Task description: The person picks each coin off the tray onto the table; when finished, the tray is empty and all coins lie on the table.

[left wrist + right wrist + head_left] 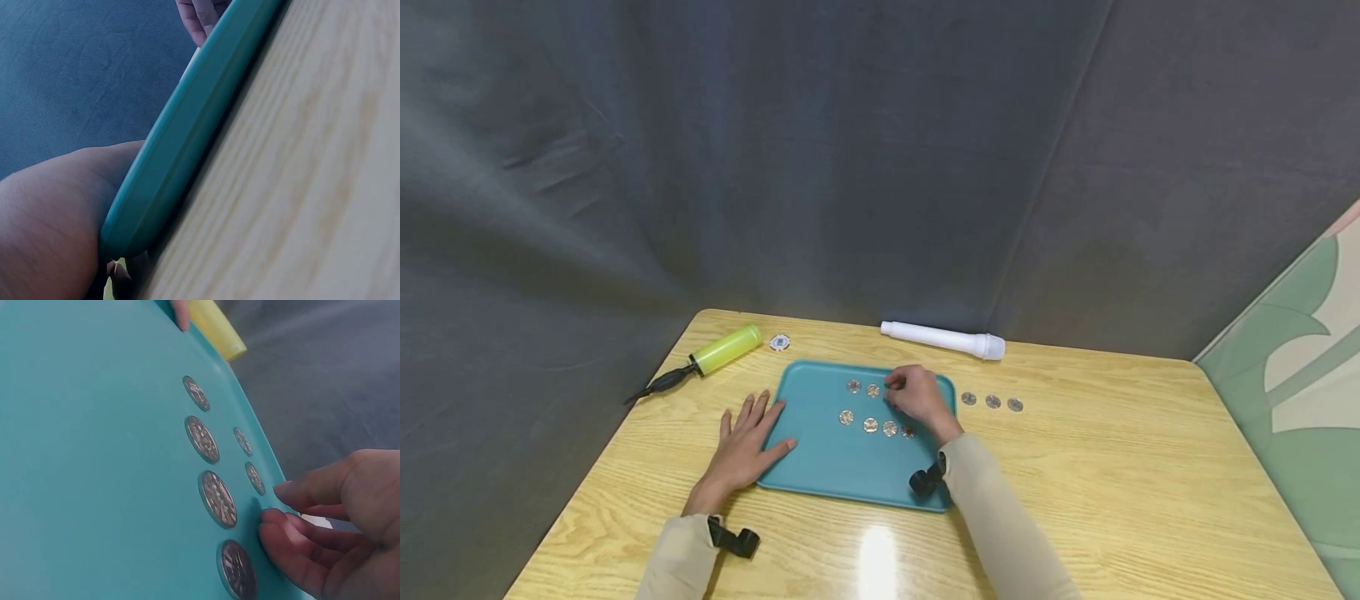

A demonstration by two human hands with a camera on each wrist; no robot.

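Observation:
A teal tray (827,471) lies on the table with two rows of metal coins on it. The near row holds several coins, among them a coin (218,499); the far row shows a coin (853,386) and another coin (873,390). My right hand (917,393) is over the tray's far right part, fingers bent low beside the far row. Its thumb (300,490) and fingertips are slightly apart; whether a coin is hidden there, I cannot tell. Spread fingers of my left hand (745,446) rest on the tray's left edge.
Three coins (992,402) lie in a row on the wooden table right of the tray. Behind it are a white toy microphone (943,338) and a round chip (779,342). A yellow-green hand pump (726,350) lies at the back left, before a grey curtain (850,167).

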